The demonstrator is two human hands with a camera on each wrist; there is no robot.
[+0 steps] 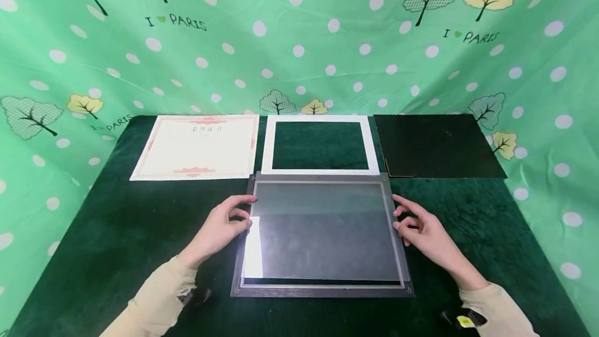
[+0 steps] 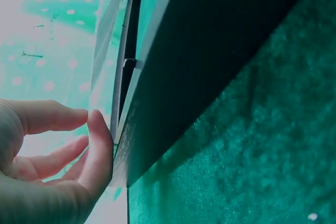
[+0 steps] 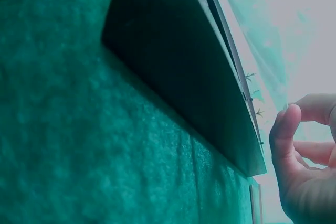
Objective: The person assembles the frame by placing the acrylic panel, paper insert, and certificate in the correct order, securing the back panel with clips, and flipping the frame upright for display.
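At the frame's [image 1: 323,291] three and nine o'clock edges, the right hand [image 1: 421,233] and left hand [image 1: 220,228] pinch the clear sheet [image 1: 323,233], which looks thin, slippery and fragile, best held by its edges.

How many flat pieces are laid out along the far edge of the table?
3: a certificate at far left, a white mat border in the middle, a dark backing board at right. None looks hidden.
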